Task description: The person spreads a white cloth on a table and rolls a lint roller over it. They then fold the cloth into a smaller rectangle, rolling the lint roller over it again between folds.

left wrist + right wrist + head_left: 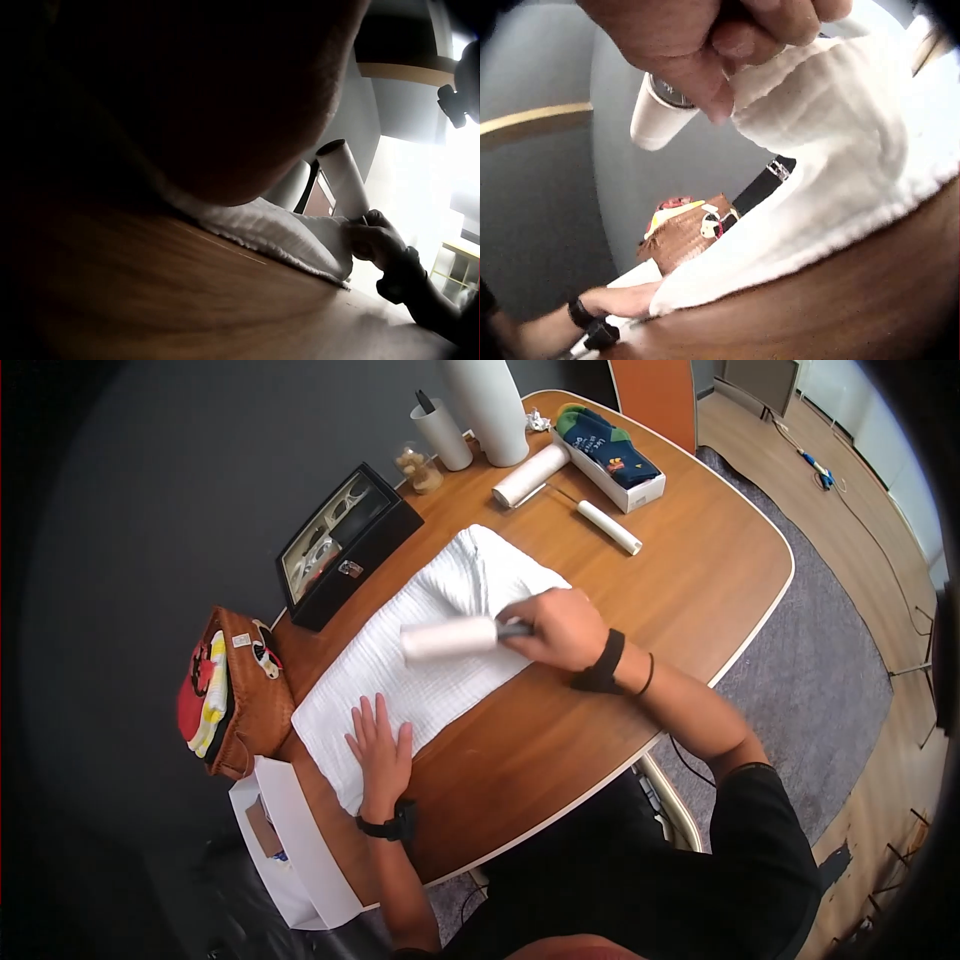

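A white crinkled cloth point(440, 690) lies spread on the wooden table. My right hand point(562, 630) grips the dark handle of a lint roller point(450, 639), whose white head is slightly blurred and appears over the cloth. In the right wrist view, the roller point(656, 116) juts out past the thumb, and the cloth point(817, 165) rises in a fold close by the fingers. My left hand point(383, 755) rests on the cloth's near left part, fingers spread. Its palm fills much of the dark left wrist view, where the roller point(345, 180) stands tilted above the right hand.
A black glasses case point(345, 545) and a brown basket of clothes point(250, 690) stand left, near a white box point(300, 850). Toward the back are a sock box point(640, 495), a white roll point(530, 475), a second lint roller point(608, 526) and a white vase point(490, 410).
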